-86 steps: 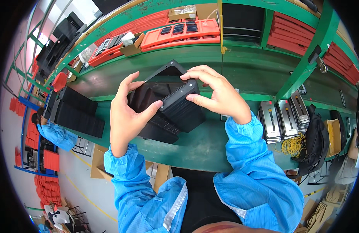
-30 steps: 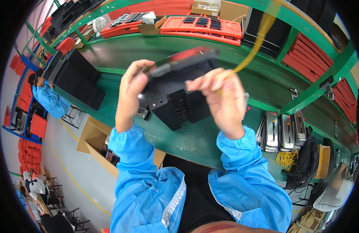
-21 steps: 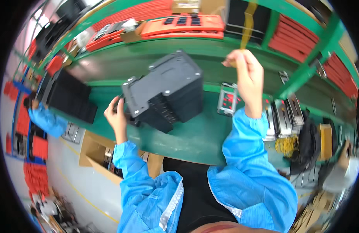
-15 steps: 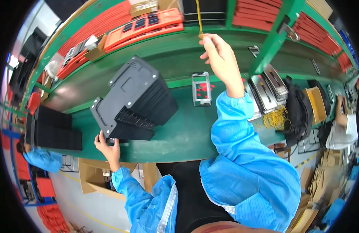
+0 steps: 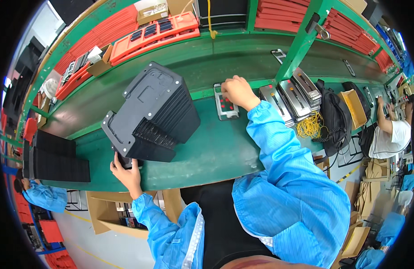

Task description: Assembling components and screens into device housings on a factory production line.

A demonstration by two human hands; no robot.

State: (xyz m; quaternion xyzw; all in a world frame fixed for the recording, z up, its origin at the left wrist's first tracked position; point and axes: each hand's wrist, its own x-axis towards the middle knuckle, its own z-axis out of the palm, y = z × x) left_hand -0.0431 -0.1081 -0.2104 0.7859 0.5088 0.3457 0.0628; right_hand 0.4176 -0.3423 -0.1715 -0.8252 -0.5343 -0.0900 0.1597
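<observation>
My right hand (image 5: 238, 92) is over the upper right part of a small grey rectangular frame (image 5: 234, 117), fingers curled down. Red bits (image 5: 225, 106) show inside the frame; whatever those fingertips pinch is hidden beneath them. At the table's front edge my left hand (image 5: 127, 175) has thumb and fingers around a small black part (image 5: 124, 160), mostly covered. Just beyond it leans a tall, tilted stack of black plastic trays (image 5: 155, 105), with screw heads on the top one. A yellow cord (image 5: 209, 18) hangs from above, past the shelf edge.
Silver flat cases (image 5: 296, 101) are piled right of the frame, beside a yellow cord bundle (image 5: 311, 125) and a black backpack (image 5: 332, 110). More black trays (image 5: 59, 157) stand at left. A green post (image 5: 301, 45) rises behind. Below the table is a cardboard box (image 5: 101, 210). Co-workers sit at both sides.
My right hand has let go of the hanging yellow cord and come down to the grey frame. My left hand stays by the tray stack. The view has shifted slightly.
</observation>
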